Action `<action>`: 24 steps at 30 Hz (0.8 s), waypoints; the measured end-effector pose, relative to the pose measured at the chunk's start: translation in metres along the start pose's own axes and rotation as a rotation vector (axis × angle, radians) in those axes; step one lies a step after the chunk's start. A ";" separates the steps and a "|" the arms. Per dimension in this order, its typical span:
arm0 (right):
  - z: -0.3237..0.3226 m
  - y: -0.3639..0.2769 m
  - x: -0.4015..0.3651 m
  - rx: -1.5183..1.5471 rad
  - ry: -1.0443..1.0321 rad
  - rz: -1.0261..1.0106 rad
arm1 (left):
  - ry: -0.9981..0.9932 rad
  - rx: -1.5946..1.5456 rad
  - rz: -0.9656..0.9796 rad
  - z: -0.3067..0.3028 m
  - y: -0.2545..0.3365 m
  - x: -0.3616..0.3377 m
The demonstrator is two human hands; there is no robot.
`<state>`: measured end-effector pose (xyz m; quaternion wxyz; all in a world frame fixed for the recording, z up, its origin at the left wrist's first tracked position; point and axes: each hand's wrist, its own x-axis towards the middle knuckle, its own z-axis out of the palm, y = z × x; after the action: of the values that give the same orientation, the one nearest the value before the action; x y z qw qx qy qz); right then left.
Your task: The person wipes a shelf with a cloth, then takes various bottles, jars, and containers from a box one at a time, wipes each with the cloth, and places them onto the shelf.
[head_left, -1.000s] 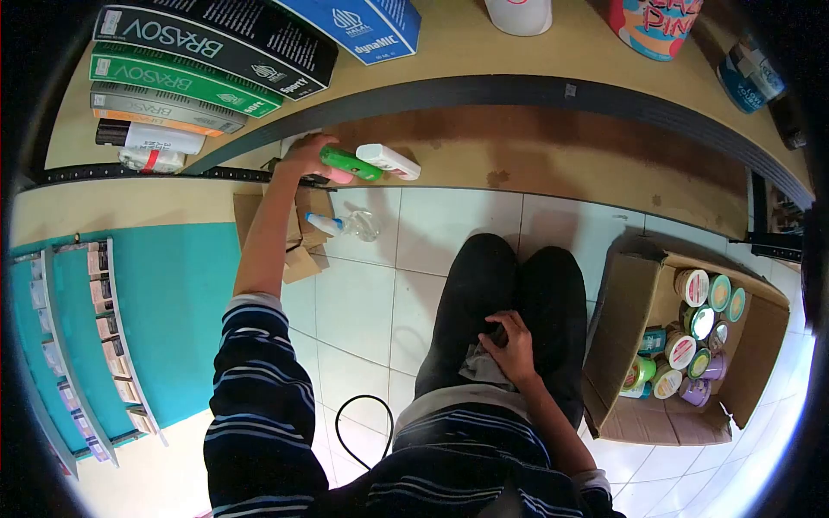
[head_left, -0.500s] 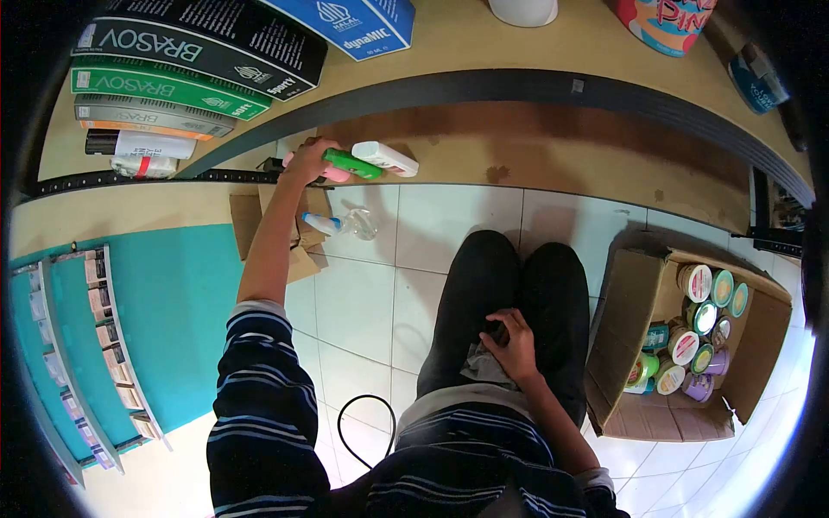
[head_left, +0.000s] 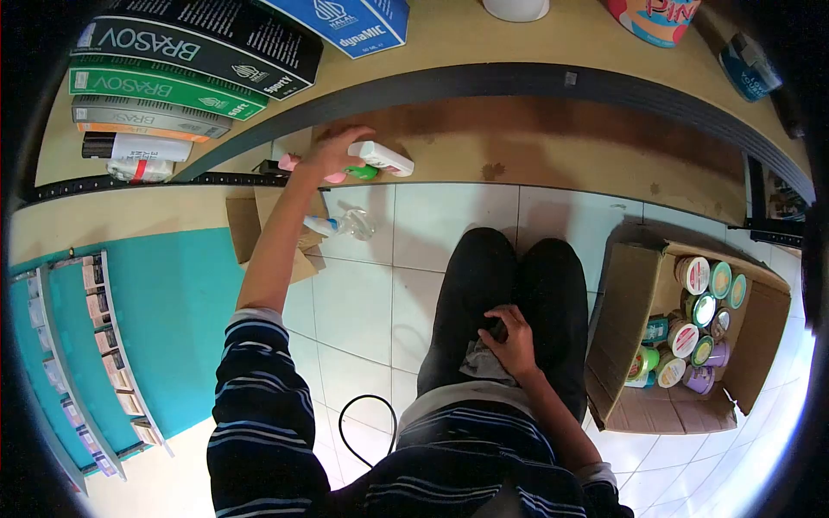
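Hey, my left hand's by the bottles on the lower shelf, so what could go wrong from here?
The white bottle is close to the front edge of the lower shelf, so a nudge from the left hand might send it to the floor. The green bottle right beside it could get knocked too. Lifting that hand sharply might bump it on the upper shelf.

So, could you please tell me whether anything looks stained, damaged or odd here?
Yes: the long brown lower shelf board has an irregular dark blotch near its middle, resembling a stain, and a fainter mark farther right. Also, the open brown cardboard box looks ragged, perhaps torn, at its lower right corner.
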<state>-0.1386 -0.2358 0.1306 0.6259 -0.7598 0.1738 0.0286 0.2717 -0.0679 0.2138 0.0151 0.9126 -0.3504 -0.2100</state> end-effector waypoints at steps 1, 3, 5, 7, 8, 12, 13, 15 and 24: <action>0.001 0.001 0.000 0.004 0.008 -0.001 | -0.063 0.007 -0.035 0.006 -0.001 0.006; 0.001 0.003 0.000 0.008 0.021 0.003 | -0.128 0.014 -0.064 0.012 -0.001 0.010; 0.003 0.005 0.000 -0.035 0.074 -0.107 | -0.043 -0.002 -0.040 0.014 0.001 0.006; 0.001 0.001 0.000 -0.011 0.032 -0.037 | -0.017 0.002 -0.012 0.017 0.000 0.002; 0.000 0.000 0.000 0.011 -0.011 0.031 | 0.012 0.005 0.017 0.018 0.000 0.001; 0.000 0.003 -0.001 0.010 0.001 0.028 | 0.016 0.028 0.028 0.018 0.002 0.003; 0.000 0.003 -0.001 0.001 0.000 0.017 | 0.021 0.016 0.002 0.019 0.001 0.003; 0.001 0.005 -0.001 -0.013 0.010 0.014 | 0.022 0.000 -0.011 0.020 -0.002 0.002; -0.067 -0.030 -0.023 0.042 0.346 -0.109 | 0.363 0.043 0.202 0.013 0.055 -0.028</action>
<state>-0.1630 -0.2898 0.1790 0.6030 -0.7484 0.2379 -0.1401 0.2128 -0.0895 0.2216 0.0794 0.8958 -0.4361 -0.0321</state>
